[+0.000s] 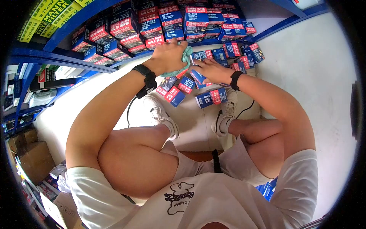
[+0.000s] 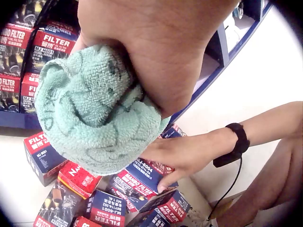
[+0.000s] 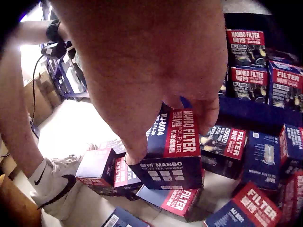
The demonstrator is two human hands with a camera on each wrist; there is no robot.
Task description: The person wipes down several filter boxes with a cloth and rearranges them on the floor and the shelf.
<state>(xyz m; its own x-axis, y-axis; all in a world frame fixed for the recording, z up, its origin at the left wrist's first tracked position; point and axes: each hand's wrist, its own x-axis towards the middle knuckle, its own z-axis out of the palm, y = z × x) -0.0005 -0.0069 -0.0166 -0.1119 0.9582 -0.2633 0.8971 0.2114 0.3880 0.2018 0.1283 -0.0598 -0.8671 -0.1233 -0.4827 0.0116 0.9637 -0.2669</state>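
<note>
My left hand holds a crumpled green terry cloth just in front of the bottom shelf. A blue and red oil filter box, printed MJ-8004, is in my right hand, with the thumb on one side and the fingers over the other. In the left wrist view the cloth hangs close beside that box and overlaps my right fingers. Beneath the hands, several more filter boxes lie at odd angles on the floor, and one filter box lies between my shoes.
Stacked filter boxes fill the bottom of a blue shelf ahead. Yellow-green boxes sit on the shelf at upper left. White shoes stand on the pale floor near the loose boxes. Cardboard boxes are at far left.
</note>
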